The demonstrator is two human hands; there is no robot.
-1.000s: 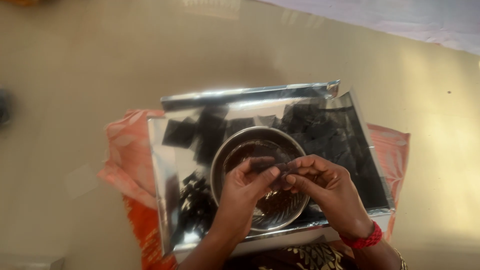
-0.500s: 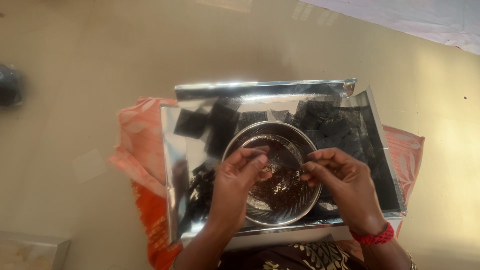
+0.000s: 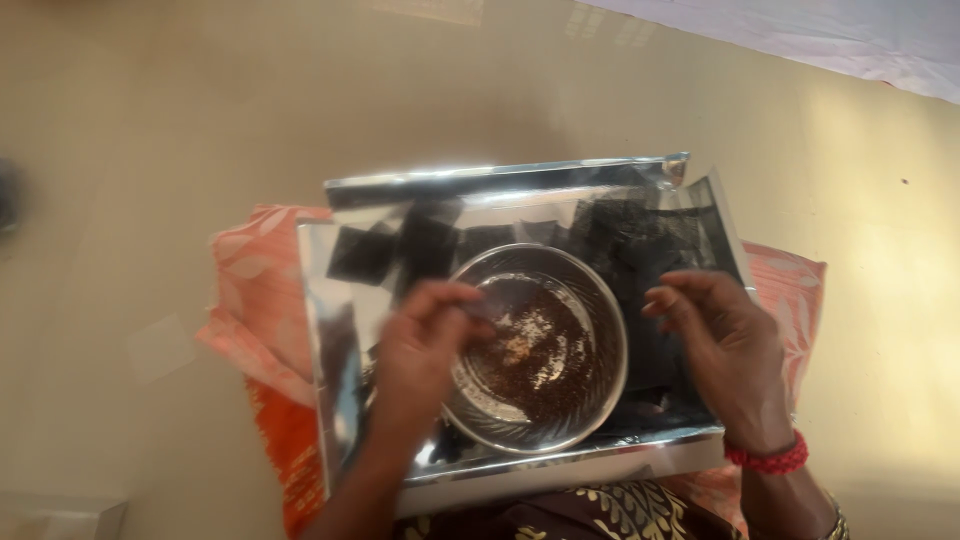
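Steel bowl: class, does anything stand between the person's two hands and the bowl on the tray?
Nothing visible does. The left hand is already over the steel bowl's near rim, and the right hand hovers just beside its other rim, above dark squares lying on the shiny tray.

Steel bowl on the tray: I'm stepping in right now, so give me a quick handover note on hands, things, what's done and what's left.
Left hand: fingers pinched over the bowl's left rim; what they hold is too small to tell.
Right hand: open, empty, hovering over the tray's right side.
Bowl sits mid-tray, holding brown grainy bits.
Dark pieces lie scattered on the tray, which rests on an orange cloth.
Done: bowl partly filled.
Left: dark pieces still on the tray.
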